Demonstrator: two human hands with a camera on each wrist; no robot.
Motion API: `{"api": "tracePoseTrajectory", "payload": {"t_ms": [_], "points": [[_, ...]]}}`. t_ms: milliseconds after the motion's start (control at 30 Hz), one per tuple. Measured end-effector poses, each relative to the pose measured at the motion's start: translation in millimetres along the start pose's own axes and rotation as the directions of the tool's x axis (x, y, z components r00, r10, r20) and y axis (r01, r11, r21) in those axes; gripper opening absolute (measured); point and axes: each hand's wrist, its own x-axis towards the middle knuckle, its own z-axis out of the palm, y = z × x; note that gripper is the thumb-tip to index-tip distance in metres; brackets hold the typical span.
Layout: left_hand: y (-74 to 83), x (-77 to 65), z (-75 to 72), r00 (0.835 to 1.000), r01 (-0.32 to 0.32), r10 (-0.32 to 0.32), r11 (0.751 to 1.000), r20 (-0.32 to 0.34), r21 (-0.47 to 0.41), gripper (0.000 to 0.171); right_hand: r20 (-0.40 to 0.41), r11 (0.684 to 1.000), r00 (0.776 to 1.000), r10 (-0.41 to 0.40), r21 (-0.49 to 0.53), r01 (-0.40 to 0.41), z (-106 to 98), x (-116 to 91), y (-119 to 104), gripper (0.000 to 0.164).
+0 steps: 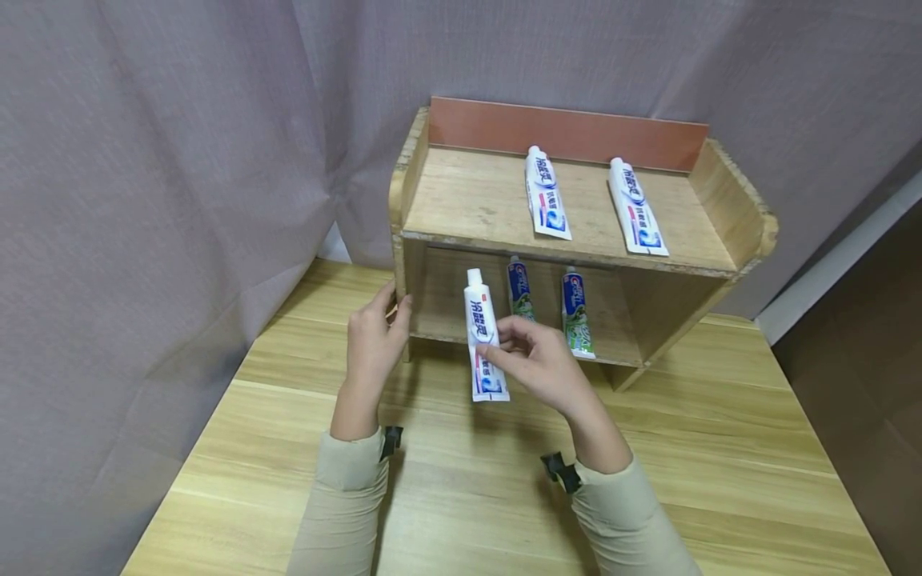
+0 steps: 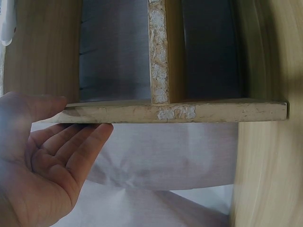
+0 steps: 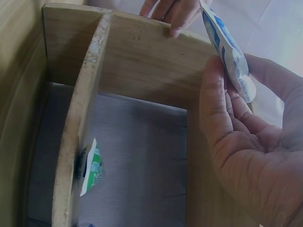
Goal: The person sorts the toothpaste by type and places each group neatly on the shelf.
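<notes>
My right hand (image 1: 540, 364) pinches a white toothpaste tube (image 1: 481, 316) between thumb and fingers, cap end up, in front of the shelf's lower compartment. In the right wrist view, this tube (image 3: 227, 49) shows edge-on between the thumb and fingers. At the left end of the small wooden shelf (image 1: 468, 188), my left hand (image 1: 374, 340) grips the front edge of the side panel (image 2: 128, 113). Seen from the left wrist, the thumb is on the panel's inner side and the fingers (image 2: 87, 146) are on its outer side.
Two white toothpaste tubes, one in the middle (image 1: 547, 196) and one to the right (image 1: 637, 208), lie on the upper board. Below are two blue-green tubes (image 1: 576, 312), one partly behind my right hand. The shelf stands on a wooden table (image 1: 720, 448) before a grey curtain (image 1: 180, 160).
</notes>
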Motion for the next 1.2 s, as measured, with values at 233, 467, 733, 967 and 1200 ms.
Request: {"api": "tracePoseTrajectory", "payload": {"t_ms": [233, 467, 733, 967, 1200], "points": [[1.1, 0.2, 0.1, 1.0, -0.001, 0.001, 1.0, -0.001, -0.006, 0.033, 0.001, 1.0, 1.0, -0.018, -0.007, 0.018, -3, 3, -6, 0.021], [1.1, 0.3, 0.8, 1.0, -0.001, 0.001, 1.0, -0.001, -0.013, 0.034, -0.004, 1.0, 1.0, -0.024, 0.015, 0.024, -3, 4, -12, 0.021], [1.1, 0.5, 0.7, 1.0, 0.007, -0.007, 1.0, 0.002, 0.006, 0.033, -0.033, 0.997, 0.997, -0.073, 0.02, 0.073, -3, 8, -19, 0.02], [1.5, -0.2, -0.1, 1.0, 0.012, -0.012, 1.0, 0.008, 0.007, 0.033, -0.037, 0.994, 0.994, -0.105, 0.014, 0.106, -6, 12, -26, 0.019], [1.4, -0.3, 0.3, 1.0, 0.014, -0.014, 1.0, 0.004, -0.001, 0.033, -0.054, 0.992, 0.99, -0.128, -0.026, 0.126, -10, 17, -36, 0.019]]}}
